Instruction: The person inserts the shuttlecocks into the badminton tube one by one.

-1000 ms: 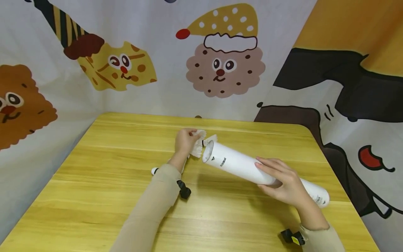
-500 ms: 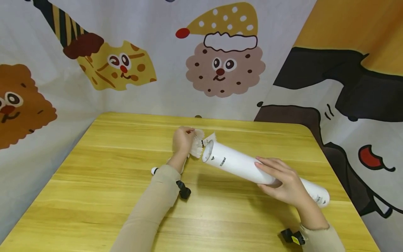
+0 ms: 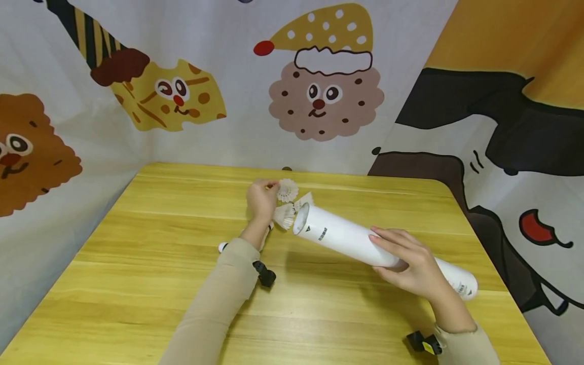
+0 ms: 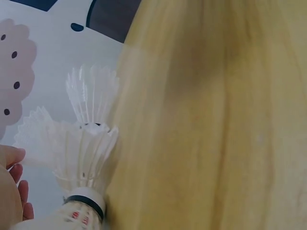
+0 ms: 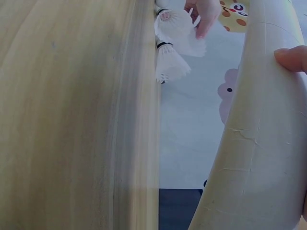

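Observation:
My right hand (image 3: 408, 258) grips a long white shuttlecock tube (image 3: 342, 235) around its middle, holding it tilted above the table with its round end toward the left. At the upper left my left hand (image 3: 262, 200) pinches a white feather shuttlecock (image 3: 288, 190) by the skirt edge, its feathers fanned toward the head camera. Just below it lies a second shuttlecock (image 3: 285, 216), and another shuttlecock (image 3: 304, 200) sits behind the tube's end. In the left wrist view the fingertips (image 4: 18, 154) meet the held shuttlecock's feathers.
A wooden table (image 3: 159, 284) lies under everything, with a printed cartoon curtain (image 3: 246, 142) behind it. More shuttlecocks lie partly hidden under the left forearm, one showing a white cork (image 3: 222, 247). Small black cameras (image 3: 264, 275) are strapped to both wrists.
My left hand has moved slightly up and away with its shuttlecock, which now stands apart from the one below it. The right hand and the tube have stayed in place.

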{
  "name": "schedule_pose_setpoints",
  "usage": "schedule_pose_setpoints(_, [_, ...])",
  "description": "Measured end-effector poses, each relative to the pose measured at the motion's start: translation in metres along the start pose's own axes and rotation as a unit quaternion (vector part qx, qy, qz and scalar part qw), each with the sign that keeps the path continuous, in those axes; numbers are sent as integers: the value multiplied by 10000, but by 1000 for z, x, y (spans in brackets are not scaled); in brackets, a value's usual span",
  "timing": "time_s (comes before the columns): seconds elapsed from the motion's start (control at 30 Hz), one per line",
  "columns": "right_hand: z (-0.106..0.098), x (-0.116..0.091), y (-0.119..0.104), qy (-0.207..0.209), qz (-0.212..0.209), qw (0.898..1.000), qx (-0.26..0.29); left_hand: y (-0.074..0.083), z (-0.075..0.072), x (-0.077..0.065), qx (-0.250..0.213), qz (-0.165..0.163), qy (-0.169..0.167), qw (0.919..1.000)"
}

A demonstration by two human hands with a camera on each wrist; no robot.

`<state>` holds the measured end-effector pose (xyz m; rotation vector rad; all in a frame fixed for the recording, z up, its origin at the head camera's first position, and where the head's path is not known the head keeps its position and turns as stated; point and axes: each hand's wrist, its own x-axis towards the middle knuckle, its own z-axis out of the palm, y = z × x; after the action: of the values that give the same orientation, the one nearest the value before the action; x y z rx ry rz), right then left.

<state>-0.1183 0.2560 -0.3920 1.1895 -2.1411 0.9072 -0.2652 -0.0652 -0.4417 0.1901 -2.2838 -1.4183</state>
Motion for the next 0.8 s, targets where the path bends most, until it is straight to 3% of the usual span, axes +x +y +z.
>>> schedule_pose_setpoints(0.37, [0, 1, -2, 19, -10, 10000, -15, 10, -4, 4, -500, 378, 514, 9967])
schedule_pose_setpoints(0.57, [-1, 7, -7, 48, -57, 10000, 43, 23, -11, 3, -1031, 252, 611, 9925])
schedule_pose_setpoints(0.8, [-1, 8, -7, 51, -52, 10000, 28, 33, -24, 2, -1624, 387, 624, 9840])
